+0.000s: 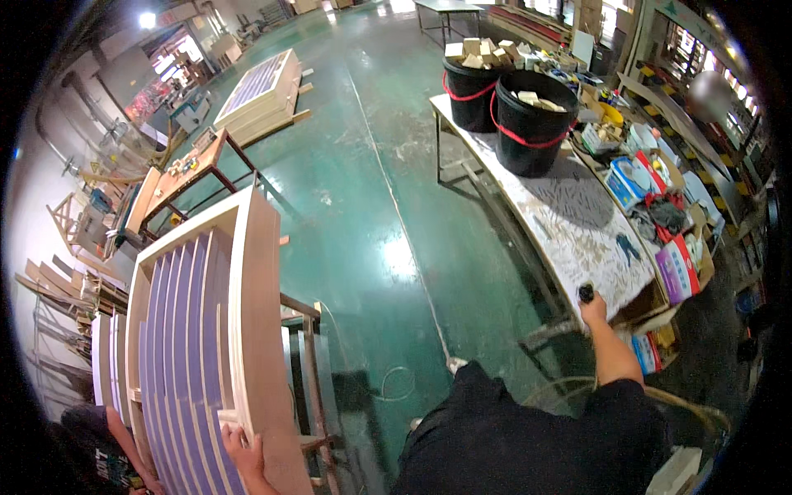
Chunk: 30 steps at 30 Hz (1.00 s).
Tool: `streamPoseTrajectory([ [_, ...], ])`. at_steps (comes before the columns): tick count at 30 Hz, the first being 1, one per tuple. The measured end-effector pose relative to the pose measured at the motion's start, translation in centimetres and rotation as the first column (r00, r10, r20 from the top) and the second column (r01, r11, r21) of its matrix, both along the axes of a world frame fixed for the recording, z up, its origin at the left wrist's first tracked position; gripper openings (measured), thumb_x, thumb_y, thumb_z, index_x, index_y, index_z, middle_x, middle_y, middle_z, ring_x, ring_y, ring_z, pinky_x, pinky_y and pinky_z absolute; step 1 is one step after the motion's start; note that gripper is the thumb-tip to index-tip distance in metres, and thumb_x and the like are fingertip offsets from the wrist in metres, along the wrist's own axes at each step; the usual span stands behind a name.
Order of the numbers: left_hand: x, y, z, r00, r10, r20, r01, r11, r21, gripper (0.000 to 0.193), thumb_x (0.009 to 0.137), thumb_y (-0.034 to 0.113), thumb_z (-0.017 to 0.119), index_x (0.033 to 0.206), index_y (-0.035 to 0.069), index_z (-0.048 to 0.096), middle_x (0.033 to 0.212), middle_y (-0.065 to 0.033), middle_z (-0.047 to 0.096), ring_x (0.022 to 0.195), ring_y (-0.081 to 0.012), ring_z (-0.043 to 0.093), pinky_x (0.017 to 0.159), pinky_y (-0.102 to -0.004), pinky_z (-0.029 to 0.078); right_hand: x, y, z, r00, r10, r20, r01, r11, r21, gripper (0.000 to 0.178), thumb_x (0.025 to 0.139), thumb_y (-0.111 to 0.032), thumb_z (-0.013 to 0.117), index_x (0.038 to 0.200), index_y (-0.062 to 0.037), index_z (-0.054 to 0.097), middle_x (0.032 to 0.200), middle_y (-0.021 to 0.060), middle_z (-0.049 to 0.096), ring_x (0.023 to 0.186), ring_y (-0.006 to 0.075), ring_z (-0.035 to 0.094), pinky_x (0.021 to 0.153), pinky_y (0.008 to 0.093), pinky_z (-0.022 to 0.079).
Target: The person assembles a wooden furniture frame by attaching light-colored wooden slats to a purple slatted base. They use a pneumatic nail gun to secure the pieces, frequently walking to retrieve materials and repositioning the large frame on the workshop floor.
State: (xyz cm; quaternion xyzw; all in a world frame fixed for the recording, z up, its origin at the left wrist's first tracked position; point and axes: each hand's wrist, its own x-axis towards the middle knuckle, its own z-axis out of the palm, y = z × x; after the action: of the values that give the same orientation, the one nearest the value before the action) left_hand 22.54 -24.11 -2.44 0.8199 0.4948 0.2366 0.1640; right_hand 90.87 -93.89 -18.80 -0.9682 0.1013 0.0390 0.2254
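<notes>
At the lower left, my left hand (242, 455) has its fingers bent against a small pale wooden block (229, 418), over the inner edge of a big wooden frame (262, 330). Purple panels (186, 330) divided by long slats fill the frame. Off to the right, my right hand (594, 312) grips a black round-ended object (586, 292) whose kind I cannot make out. That hand is by the near end of a worktable with a stained white top (569, 235). Dark pliers-like tool (629, 247) lies on this top.
Two black buckets (532, 136) with red handles hold wood offcuts on the worktable. Boxes and clutter (652, 190) line its right side. Another person's arm (124, 437) is at the lower left. A second wooden frame (260, 91) and an orange-brown table (186, 177) stand farther back.
</notes>
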Motion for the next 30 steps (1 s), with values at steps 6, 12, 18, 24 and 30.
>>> streamPoseTrajectory([
  [6,-0.3,-0.4,0.0,0.899,0.205,-0.387,-0.251,0.965,-0.071,0.067,0.098,0.032,0.068,0.151,0.001,0.041,0.153,-0.0197,0.045,0.139,-0.033,0.043,0.116,-0.0441,0.035,10.1,-5.4,-3.9,0.986,-0.165,-0.012,0.164,0.983,-0.086,0.059,0.084,-0.022,0.078,0.134,-0.0024,0.054,0.111,0.0247,0.07,0.105,0.045,0.065,0.09,0.0523,0.053],
  [12,5.8,-4.0,2.7,0.882,0.221,-0.415,-0.236,0.972,0.014,0.067,0.094,0.04,0.069,0.145,0.002,0.047,0.143,-0.0246,0.052,0.133,-0.0404,0.048,0.112,-0.0464,0.04,15.4,-5.0,-7.1,0.988,-0.15,-0.031,0.145,0.981,-0.125,0.06,0.08,-0.027,0.081,0.126,-0.0016,0.053,0.105,0.0264,0.07,0.102,0.045,0.067,0.087,0.0511,0.054],
  [18,8.5,-7.3,4.9,0.965,0.126,-0.231,-0.081,0.977,0.197,0.054,0.097,0.033,0.062,0.139,0.001,0.054,0.138,-0.0248,0.057,0.133,-0.0411,0.048,0.112,-0.0465,0.04,17.3,0.2,-6.1,0.963,-0.113,-0.244,0.069,0.981,-0.181,0.086,0.079,-0.031,0.083,0.141,0.0034,0.033,0.133,0.0333,0.055,0.124,0.0444,0.056,0.105,0.0461,0.047],
  [24,5.7,-7.1,-2.1,0.918,0.393,-0.051,-0.396,0.916,-0.072,0.038,0.086,0.015,0.071,0.12,-0.002,0.064,0.118,-0.0182,0.068,0.111,-0.0334,0.064,0.097,-0.0422,0.049,20.2,-4.8,-10.6,0.943,0.328,-0.045,-0.331,0.934,-0.131,0.079,0.084,-0.025,0.075,0.149,0.0018,0.04,0.147,0.0242,0.05,0.138,0.0392,0.045,0.117,0.044,0.034],
  [30,7.9,-5.9,0.9,0.943,0.332,-0.024,-0.327,0.937,0.125,0.051,0.085,0.027,0.073,0.13,0.004,0.063,0.134,-0.0222,0.061,0.126,-0.0413,0.057,0.107,-0.0469,0.045,15.9,5.5,-10.0,0.846,0.504,-0.174,-0.532,0.774,-0.343,0.08,0.09,-0.03,0.069,0.155,-0.0007,0.033,0.159,0.0224,0.036,0.147,0.0379,0.032,0.125,0.0466,0.016],
])
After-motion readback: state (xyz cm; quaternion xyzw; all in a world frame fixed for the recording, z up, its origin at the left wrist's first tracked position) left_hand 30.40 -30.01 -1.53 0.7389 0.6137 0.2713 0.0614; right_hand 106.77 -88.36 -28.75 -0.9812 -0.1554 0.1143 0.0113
